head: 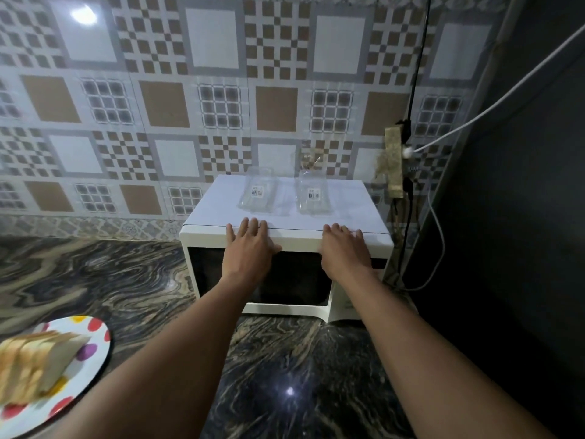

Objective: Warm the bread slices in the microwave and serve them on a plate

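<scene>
Both hands, left hand [248,245] and right hand [343,248], rest flat and apart, fingers straight, on the microwave [329,213] top's near edge; bread slices [34,359] sit on the plate [95,331], near left.

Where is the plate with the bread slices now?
In the head view, the plate sits at the lower left on the dark marble counter, left of the microwave and nearer the person. The bread slices lie on it.
</scene>
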`<state>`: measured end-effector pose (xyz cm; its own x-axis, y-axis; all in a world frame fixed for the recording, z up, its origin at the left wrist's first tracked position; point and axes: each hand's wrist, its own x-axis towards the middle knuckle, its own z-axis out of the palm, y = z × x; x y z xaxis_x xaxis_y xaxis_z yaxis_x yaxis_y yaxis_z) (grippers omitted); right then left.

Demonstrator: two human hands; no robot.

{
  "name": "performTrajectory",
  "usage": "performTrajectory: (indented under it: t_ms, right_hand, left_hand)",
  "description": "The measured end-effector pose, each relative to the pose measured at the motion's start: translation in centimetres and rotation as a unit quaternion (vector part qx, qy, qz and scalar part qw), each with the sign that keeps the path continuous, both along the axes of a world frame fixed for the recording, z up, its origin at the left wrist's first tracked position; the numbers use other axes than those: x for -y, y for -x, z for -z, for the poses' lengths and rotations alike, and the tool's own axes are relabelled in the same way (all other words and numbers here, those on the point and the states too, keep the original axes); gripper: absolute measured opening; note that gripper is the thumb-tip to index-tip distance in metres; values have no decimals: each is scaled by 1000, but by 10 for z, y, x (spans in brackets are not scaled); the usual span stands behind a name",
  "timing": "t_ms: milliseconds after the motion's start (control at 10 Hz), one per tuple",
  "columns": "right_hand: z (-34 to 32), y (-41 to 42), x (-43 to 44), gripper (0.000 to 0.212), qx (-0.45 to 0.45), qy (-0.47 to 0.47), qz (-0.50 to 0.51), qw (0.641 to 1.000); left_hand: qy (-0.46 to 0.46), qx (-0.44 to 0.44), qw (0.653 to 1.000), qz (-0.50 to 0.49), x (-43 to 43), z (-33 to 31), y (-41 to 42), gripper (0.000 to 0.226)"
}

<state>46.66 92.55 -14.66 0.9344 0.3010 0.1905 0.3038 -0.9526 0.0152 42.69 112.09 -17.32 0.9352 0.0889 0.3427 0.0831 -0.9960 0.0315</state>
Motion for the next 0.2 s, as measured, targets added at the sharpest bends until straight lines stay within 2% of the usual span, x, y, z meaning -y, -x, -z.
performTrajectory:
  t_ms: [100, 200]
  right_hand:
    - [5, 24, -4, 77, -37, -2, 2, 999]
    - [-4, 43, 8, 52, -50, -41, 1, 998]
  left_hand:
    - [-6, -24, 1000, 9, -1, 5, 8, 76]
    - [58, -17, 998, 21, 3, 11, 30, 74]
